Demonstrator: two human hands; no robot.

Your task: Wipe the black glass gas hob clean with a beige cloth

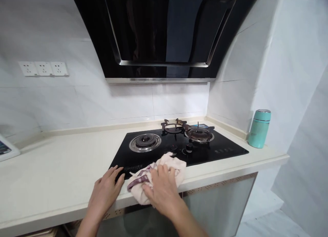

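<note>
My right hand (pixel 161 189) lies on a crumpled cream cloth with a dark red stripe (pixel 171 163), its fingers curled over it, at the front edge of the black glass gas hob (pixel 222 148). My left hand (pixel 106 189) rests flat on the cream countertop (pixel 56 165), fingers spread, with its fingertips touching the hob's front left corner. On the hob the left burner (pixel 145 142) is bare. A loose pan support (pixel 174 126) sits at the back middle, and the right burner (pixel 199 133) carries its support. Two knobs (pixel 189 147) are just beyond the cloth.
A black range hood (pixel 164 35) hangs low above the hob. A teal flask (pixel 259 128) stands at the counter's right end by the wall. Wall sockets (pixel 44 68) are at upper left. A white device (pixel 7 148) pokes in at the left edge. The counter ends at right.
</note>
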